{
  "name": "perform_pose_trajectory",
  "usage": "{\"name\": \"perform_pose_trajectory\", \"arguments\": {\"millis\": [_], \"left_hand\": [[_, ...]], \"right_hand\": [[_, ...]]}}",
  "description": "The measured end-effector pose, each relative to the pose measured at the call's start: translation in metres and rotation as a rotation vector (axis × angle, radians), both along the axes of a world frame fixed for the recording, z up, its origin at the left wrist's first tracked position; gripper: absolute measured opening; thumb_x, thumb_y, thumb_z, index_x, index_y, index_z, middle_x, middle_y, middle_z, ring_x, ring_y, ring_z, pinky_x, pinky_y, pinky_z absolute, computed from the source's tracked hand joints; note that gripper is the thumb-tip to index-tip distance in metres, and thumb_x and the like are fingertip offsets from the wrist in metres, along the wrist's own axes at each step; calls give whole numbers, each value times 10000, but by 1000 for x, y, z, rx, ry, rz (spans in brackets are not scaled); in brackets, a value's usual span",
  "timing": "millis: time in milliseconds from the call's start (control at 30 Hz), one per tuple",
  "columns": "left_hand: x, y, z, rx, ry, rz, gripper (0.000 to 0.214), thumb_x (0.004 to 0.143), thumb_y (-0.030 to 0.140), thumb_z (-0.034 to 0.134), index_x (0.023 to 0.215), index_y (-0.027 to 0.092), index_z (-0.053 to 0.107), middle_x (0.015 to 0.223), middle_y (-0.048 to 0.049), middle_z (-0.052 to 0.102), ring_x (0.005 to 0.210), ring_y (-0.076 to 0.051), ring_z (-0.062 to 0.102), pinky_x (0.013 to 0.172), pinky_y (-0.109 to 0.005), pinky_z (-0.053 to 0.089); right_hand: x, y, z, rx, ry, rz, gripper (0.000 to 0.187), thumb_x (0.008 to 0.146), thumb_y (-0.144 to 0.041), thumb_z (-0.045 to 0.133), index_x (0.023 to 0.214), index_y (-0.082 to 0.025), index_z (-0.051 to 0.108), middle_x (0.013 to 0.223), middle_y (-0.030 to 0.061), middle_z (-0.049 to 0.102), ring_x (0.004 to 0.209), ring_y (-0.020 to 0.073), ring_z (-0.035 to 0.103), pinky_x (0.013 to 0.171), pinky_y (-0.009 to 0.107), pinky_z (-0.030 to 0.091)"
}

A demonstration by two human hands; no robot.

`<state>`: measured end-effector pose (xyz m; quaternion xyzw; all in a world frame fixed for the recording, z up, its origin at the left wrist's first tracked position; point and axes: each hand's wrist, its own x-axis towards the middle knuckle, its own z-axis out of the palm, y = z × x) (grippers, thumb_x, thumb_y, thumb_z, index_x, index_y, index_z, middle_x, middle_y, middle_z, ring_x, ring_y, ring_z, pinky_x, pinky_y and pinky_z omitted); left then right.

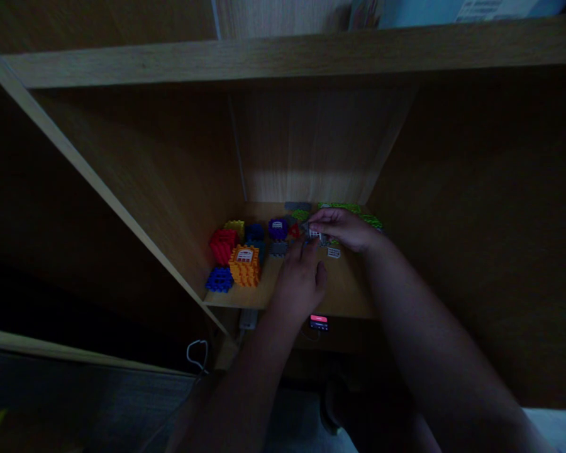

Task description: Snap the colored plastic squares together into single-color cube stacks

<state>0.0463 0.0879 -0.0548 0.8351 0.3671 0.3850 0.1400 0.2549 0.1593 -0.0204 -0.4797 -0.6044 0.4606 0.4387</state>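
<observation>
My right hand [345, 229] reaches in over the shelf, thumb and fingers pinched at a small white latticed window piece [315, 234]. Close in front of it is my left hand [300, 280], its fingers stretched toward the same pieces and its thumb apart; I see nothing held in it. A second white lattice piece [333, 252] lies flat just right of the left hand. Around the hands are a grey toothed plate [278, 249], a red piece [294, 231] and a purple block [278, 229] with a white window. Dim light blurs the fingertips.
At the left are an orange block stack [245, 267], red blocks [223, 246], dark blue plates [219, 279] and a yellow block [234, 228]. Green pieces [370, 220] lie at the back right. Wooden panels enclose the shelf; a lit phone [319, 323] sits below its front edge.
</observation>
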Motion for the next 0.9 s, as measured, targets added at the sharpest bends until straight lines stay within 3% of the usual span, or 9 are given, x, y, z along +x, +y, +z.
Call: {"name": "perform_pose_trajectory", "arguments": {"millis": [267, 367, 467, 533, 700, 900], "left_hand": [[6, 3, -7, -351, -373, -103, 494, 1032, 162, 530, 1522, 226, 546, 1629, -142, 519, 1402, -224, 635, 1103, -386, 621], [7, 1, -6, -293, -364, -36, 520, 1022, 184, 563, 1540, 216, 540, 1652, -138, 500, 1511, -247, 540, 1233, -427, 525], [6, -1, -4, -219, -275, 78, 570, 1017, 216, 585, 1582, 200, 506, 1671, -141, 486, 1599, -273, 425, 1340, -473, 381], [5, -3, -4, -189, -255, 113, 616, 1023, 245, 589, 1621, 189, 455, 1694, -155, 455, 1609, -282, 407, 1345, -478, 367], [7, -5, -7, -184, -212, 103, 721, 1034, 336, 612, 1685, 188, 340, 1737, -174, 389, 1647, -295, 335, 1343, -504, 359], [9, -7, -5, -178, -227, 40, 795, 1020, 314, 641, 1714, 193, 272, 1773, -176, 324, 1668, -326, 279, 1346, -527, 350]], "right_hand": [[-1, 1, 1, 91, -45, 12, 396, 732, -496, 952, 990, -238, 797, 950, 20, 794, 839, 184, 714, 801, 334, 567], [0, -2, 3, 109, -69, 46, 393, 778, -479, 921, 1073, -249, 799, 1027, 24, 798, 929, 195, 728, 893, 353, 577], [0, -4, 4, 75, -79, 168, 537, 775, -421, 930, 1264, -284, 754, 1091, 18, 793, 1007, 202, 733, 941, 364, 586], [-1, -4, 3, 66, -92, 224, 625, 735, -372, 955, 1312, -303, 725, 1084, 8, 788, 1013, 202, 731, 929, 359, 593], [-6, 1, 0, 137, -171, 165, 512, 698, -347, 959, 1164, -280, 758, 992, 2, 772, 913, 191, 705, 842, 334, 594], [-9, 0, -2, 183, -216, 139, 476, 714, -345, 936, 1150, -274, 758, 995, 10, 759, 906, 196, 697, 840, 334, 587]]}}
